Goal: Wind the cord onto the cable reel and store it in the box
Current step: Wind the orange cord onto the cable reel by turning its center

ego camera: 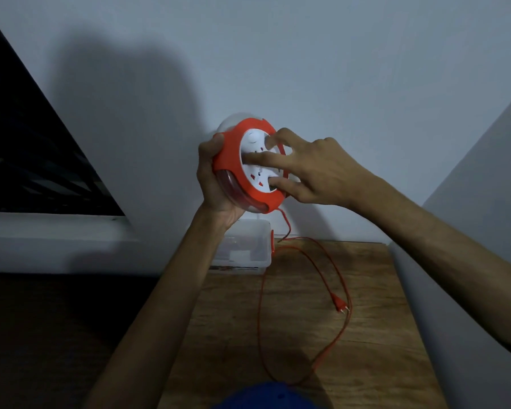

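Clearly, the winding is only partly done. The person is holding the cable reel [248, 166] up in front of the wall, above the far end of the wooden surface [375, 335]. The left hand [216, 184] is cupping the reel's rim and back, its fingers closed around the body. The right hand [304, 169] is lying across the white socket face with its fingers [260, 157] spread and pressing on it, gripping nothing else, probably turning the centre to draw cord in. Some red turns are showing through the clear lower side of the reel, so part of the cord [261, 320] appears to be already on. A long loose loop is trailing from the reel's underside down onto the surface, and the plug [341, 305] is lying there, well apart from the reel. So the remaining slack needs winding, and then the reel needs storing. The clear plastic box [242, 246] is sitting on the surface by the wall, just below the reel.

The left arm is covering part of the box, so its contents and any lid are hard to make out. The dim light is blurring the socket details. A blue shape [266, 395] at the bottom edge is cut off and unidentifiable.
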Demonstrator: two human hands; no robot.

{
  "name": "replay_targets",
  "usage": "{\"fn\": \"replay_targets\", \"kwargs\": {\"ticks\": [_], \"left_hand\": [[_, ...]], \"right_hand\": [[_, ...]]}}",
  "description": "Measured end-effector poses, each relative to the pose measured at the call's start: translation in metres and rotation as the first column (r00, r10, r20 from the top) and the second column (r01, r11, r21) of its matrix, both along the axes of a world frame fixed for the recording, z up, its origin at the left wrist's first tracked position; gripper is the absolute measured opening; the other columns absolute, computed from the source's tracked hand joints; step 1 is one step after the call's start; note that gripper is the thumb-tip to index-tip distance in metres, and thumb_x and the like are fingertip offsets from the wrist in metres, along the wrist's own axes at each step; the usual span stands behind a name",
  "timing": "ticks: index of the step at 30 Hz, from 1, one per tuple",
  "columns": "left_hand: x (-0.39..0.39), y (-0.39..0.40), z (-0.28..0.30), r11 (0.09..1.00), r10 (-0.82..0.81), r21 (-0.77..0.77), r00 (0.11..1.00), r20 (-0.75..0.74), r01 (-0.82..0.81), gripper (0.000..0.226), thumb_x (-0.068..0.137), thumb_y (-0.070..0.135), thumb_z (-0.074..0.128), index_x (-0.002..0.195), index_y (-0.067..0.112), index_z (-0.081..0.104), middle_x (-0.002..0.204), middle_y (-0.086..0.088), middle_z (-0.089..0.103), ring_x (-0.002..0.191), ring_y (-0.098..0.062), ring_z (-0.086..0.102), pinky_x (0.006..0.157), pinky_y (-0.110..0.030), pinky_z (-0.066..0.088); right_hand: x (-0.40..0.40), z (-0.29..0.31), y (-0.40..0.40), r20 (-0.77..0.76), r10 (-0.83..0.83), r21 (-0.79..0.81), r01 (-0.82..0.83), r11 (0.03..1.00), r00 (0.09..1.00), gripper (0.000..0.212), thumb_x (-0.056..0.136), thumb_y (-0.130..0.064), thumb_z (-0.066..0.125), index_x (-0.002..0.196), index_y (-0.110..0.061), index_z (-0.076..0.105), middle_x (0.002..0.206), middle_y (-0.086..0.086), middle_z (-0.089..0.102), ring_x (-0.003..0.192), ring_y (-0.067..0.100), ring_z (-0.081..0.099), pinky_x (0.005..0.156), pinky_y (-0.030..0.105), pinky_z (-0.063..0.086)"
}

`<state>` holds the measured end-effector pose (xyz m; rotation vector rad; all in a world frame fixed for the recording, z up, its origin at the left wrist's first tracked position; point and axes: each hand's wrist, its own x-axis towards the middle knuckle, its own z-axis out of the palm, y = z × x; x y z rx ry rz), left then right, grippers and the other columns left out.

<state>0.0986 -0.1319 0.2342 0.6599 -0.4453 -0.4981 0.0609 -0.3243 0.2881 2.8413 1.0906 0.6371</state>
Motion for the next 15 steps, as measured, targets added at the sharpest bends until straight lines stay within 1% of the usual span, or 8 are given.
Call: {"fn": "replay_targets", "kwargs": {"ticks": [2,4,7,9,11,12,14,15], "left_hand": [[-0.003,-0.004,-0.001,1.000,0.006,0.005,1.000,0.003,-0.006,0.104,0.063,0.060,0.090,0.142,0.004,0.053,0.123,-0.016,0.064,0.114,-0.037,0.063,0.093,-0.047,0.058],[-0.009,-0.011,-0.003,0.995,0.094,0.026,0.996,-0.008,-0.094,0.094,0.058,0.060,0.093,0.129,0.004,0.069,0.117,-0.017,0.074,0.109,-0.036,0.072,0.092,-0.047,0.061],[-0.013,-0.017,-0.004,0.961,0.242,0.124,0.969,0.047,-0.246,0.074,0.047,0.063,0.097,0.106,0.018,0.089,0.103,-0.008,0.084,0.095,-0.024,0.082,0.079,-0.039,0.068],[-0.013,-0.016,-0.005,0.945,0.277,0.159,0.958,0.070,-0.285,0.076,0.041,0.066,0.099,0.103,0.023,0.090,0.098,-0.001,0.085,0.089,-0.019,0.084,0.074,-0.035,0.068],[-0.012,-0.013,-0.004,0.933,0.296,0.186,0.951,0.088,-0.307,0.100,0.038,0.066,0.100,0.122,0.016,0.080,0.100,-0.001,0.084,0.091,-0.019,0.083,0.075,-0.034,0.068],[-0.010,-0.012,-0.003,0.919,0.310,0.220,0.945,0.105,-0.326,0.119,0.038,0.066,0.101,0.137,0.008,0.069,0.105,-0.003,0.083,0.096,-0.020,0.081,0.077,-0.034,0.067],[-0.008,-0.012,0.001,0.889,0.317,0.283,0.930,0.188,-0.360,0.154,0.039,0.068,0.100,0.161,-0.004,0.040,0.120,-0.017,0.070,0.110,-0.033,0.072,0.089,-0.043,0.063],[-0.010,-0.010,0.003,0.887,0.300,0.281,0.919,0.255,-0.367,0.164,0.040,0.070,0.099,0.165,-0.010,0.029,0.127,-0.024,0.060,0.115,-0.044,0.063,0.096,-0.050,0.057]], "right_hand": [[0.002,0.002,0.000,0.029,-0.009,0.073,0.007,0.997,1.000,0.060,0.098,-0.060,0.058,0.151,-0.031,0.061,0.123,0.014,0.076,0.069,0.034,0.069,0.057,0.040,0.056],[0.001,0.002,0.004,0.002,-0.080,0.279,0.076,0.957,0.997,0.071,0.084,-0.070,0.059,0.140,-0.029,0.071,0.099,0.005,0.084,0.075,0.032,0.074,0.065,0.043,0.058],[-0.001,-0.001,0.017,-0.166,-0.198,0.561,0.258,0.787,0.966,0.075,0.070,-0.074,0.057,0.122,-0.025,0.082,0.077,0.004,0.082,0.074,0.027,0.076,0.075,0.040,0.060],[0.000,-0.005,0.022,-0.237,-0.234,0.643,0.333,0.689,0.943,0.066,0.071,-0.071,0.066,0.112,-0.023,0.085,0.072,-0.002,0.078,0.069,0.017,0.075,0.070,0.033,0.059],[0.003,-0.009,0.025,-0.272,-0.253,0.711,0.371,0.598,0.928,0.047,0.078,-0.061,0.075,0.096,-0.020,0.088,0.061,-0.006,0.071,0.055,0.003,0.064,0.060,0.026,0.049],[0.005,-0.012,0.027,-0.313,-0.246,0.752,0.398,0.526,0.917,0.045,0.082,-0.058,0.076,0.083,-0.014,0.086,0.053,-0.003,0.066,0.047,0.002,0.056,0.057,0.025,0.043],[0.007,-0.015,0.030,-0.509,-0.155,0.789,0.531,0.307,0.846,0.065,0.091,-0.059,0.070,0.063,-0.001,0.076,0.046,0.011,0.055,0.040,0.009,0.044,0.051,0.026,0.036],[0.006,-0.015,0.033,-0.643,-0.063,0.741,0.641,0.199,0.763,0.070,0.095,-0.060,0.064,0.058,-0.001,0.072,0.046,0.013,0.051,0.038,0.013,0.040,0.047,0.025,0.035]]}}
